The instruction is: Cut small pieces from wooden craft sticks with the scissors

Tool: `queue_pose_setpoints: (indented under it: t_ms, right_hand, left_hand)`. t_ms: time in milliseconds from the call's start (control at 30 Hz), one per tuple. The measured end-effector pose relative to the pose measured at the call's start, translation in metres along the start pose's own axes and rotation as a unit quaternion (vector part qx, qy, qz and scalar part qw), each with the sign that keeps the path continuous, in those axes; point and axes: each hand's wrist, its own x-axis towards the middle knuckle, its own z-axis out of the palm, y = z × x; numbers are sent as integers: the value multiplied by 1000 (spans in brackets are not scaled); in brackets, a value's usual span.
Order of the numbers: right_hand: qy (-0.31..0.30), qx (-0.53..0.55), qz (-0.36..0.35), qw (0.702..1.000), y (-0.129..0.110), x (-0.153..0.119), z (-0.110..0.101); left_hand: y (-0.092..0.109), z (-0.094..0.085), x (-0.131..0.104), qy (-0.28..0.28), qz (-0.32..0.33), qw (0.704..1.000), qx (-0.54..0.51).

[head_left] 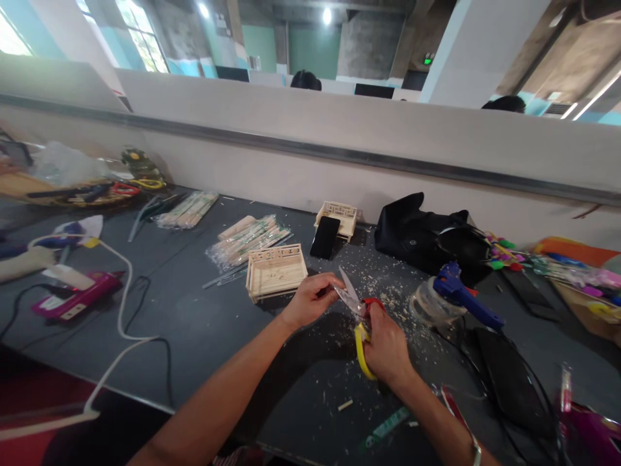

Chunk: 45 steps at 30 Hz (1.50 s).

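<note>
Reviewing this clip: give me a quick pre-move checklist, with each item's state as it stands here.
1. Right hand holding the scissors by the handles: ok.
2. Scissor blades closed: not ok, they stand apart.
3. Left hand well away from the blades: not ok, it is right beside them.
4. Piece in the left hand identifiable: cannot tell, too small and blurred.
5. Work area free of offcuts: not ok, a short stick piece and chips lie about.
6. Blue glue gun cool: cannot tell.
</note>
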Motion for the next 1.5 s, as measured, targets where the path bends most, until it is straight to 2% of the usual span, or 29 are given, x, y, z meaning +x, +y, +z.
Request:
queue_pose_setpoints:
  t_ms: [600, 767, 1000, 1367, 1500]
  right_hand:
    - [-27, -29, 11, 999, -7, 0, 0]
    - [-44, -32, 14, 998, -7, 0, 0]
    - [-28, -24, 0, 999, -8, -1, 2]
    - [-66, -56, 62, 994, -14, -1, -4]
    - [-46, -21, 56, 997, -10, -2, -1]
  left_hand:
    - [-4, -2, 0, -3, 77, 997, 19]
    - [-1, -4, 1, -16, 68, 997, 35]
    - [-1, -4, 0, -16, 70, 997, 36]
    - [4, -5, 2, -7, 57, 998, 37]
    - [4, -3, 2, -7, 28, 999, 29]
